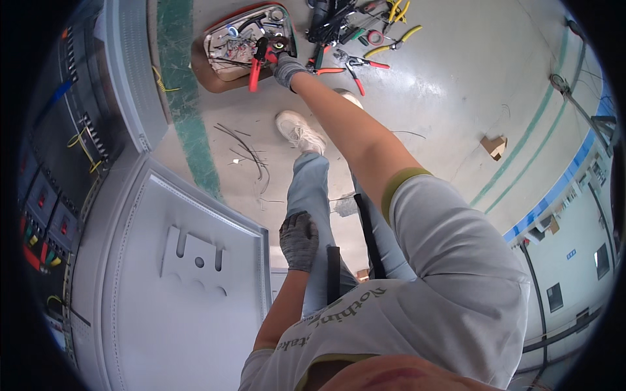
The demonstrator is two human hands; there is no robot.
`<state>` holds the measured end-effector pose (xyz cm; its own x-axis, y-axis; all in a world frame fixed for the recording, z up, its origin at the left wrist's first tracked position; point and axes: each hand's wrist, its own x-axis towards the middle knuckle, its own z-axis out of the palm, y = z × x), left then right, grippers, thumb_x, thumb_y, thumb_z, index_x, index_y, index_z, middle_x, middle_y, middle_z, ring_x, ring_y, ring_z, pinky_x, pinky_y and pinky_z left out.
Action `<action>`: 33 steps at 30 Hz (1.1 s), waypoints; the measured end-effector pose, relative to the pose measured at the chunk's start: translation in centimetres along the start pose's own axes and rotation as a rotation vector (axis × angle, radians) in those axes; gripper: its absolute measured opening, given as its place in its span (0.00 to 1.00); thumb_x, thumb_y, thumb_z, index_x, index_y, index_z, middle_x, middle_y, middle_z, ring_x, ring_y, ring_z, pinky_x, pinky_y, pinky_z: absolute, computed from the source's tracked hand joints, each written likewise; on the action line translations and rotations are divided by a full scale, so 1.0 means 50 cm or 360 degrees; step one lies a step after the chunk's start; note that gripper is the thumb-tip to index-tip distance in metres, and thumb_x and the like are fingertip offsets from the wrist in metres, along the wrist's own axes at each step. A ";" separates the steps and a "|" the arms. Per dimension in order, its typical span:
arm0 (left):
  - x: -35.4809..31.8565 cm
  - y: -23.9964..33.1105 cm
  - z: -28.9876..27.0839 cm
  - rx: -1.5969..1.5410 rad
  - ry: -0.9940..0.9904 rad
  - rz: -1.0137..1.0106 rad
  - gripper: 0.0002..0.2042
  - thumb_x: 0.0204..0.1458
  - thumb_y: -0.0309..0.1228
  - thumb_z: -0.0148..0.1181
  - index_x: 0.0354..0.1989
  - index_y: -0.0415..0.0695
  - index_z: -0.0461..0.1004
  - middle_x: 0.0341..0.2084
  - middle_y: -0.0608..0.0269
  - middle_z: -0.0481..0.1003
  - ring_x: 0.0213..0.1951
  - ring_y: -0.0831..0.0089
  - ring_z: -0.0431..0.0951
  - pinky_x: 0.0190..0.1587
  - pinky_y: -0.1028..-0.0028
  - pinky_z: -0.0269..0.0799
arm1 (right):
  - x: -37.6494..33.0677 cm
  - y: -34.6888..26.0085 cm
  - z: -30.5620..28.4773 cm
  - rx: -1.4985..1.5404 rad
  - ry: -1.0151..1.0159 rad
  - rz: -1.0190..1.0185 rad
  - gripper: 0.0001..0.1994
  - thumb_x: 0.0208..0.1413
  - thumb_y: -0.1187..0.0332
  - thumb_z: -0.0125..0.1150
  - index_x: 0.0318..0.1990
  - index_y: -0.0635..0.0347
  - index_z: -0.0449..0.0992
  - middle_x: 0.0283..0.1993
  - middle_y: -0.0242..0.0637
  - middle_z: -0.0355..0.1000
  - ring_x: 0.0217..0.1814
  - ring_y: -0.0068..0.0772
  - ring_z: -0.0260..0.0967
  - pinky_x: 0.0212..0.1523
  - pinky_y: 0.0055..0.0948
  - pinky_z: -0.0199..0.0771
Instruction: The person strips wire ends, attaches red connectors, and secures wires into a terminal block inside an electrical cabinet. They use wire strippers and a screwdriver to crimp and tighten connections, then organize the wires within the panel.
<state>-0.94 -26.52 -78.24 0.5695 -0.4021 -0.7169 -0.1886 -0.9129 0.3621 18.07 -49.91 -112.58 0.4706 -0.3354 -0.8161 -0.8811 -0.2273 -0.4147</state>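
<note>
My right hand (287,70), in a grey knit glove, reaches far forward to the tool bag. It is closed on a red-handled hand tool (255,68) that looks like pliers; its jaws are not clear. The brown, open-topped tool bag (210,79) stands on the floor, with small loose parts, a roll of tape and other tools in it. Nearer to me, my left hand (300,241), gloved alike, rests on my left thigh above the jeans (308,179). Its fingers lie over the leg, partly hidden, and I see nothing held there.
Beside the bag lie red-handled pliers (355,65), yellow-handled pliers (394,45) and black cable ties (328,26). Wire offcuts (248,153) and a cardboard scrap (495,146) are on the floor. At left stands an electrical cabinet with its grey metal door (176,313) swung out.
</note>
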 end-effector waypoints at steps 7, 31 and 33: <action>0.019 0.017 -0.022 0.0082 -0.0098 -0.0005 0.11 0.47 0.35 0.55 0.38 0.45 0.75 0.38 0.56 0.75 0.44 0.57 0.72 0.50 0.61 0.65 | -0.075 0.150 -0.004 0.0092 0.0300 -0.0396 0.10 0.54 0.65 0.51 0.41 0.56 0.74 0.38 0.54 0.73 0.43 0.55 0.71 0.42 0.45 0.70; 0.082 0.040 -0.060 0.0287 -0.0220 0.0067 0.11 0.49 0.37 0.53 0.38 0.47 0.75 0.38 0.58 0.75 0.43 0.57 0.73 0.50 0.59 0.65 | 0.024 0.172 -0.180 0.0417 0.0665 -0.0210 0.12 0.53 0.64 0.55 0.43 0.58 0.75 0.35 0.48 0.75 0.38 0.46 0.74 0.42 0.37 0.72; 0.089 0.037 -0.065 0.0241 -0.0211 0.0069 0.11 0.49 0.37 0.54 0.37 0.47 0.75 0.38 0.59 0.75 0.43 0.57 0.73 0.49 0.59 0.65 | 0.047 0.092 -0.207 0.0497 0.0777 -0.0287 0.12 0.52 0.64 0.56 0.42 0.56 0.76 0.36 0.49 0.75 0.40 0.50 0.73 0.43 0.39 0.71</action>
<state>3.86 -29.76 -78.80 0.4497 -0.4377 -0.7786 -0.3347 -0.8908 0.3075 15.60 -61.21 -112.27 0.5157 -0.7140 -0.4736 -0.7226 -0.0655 -0.6881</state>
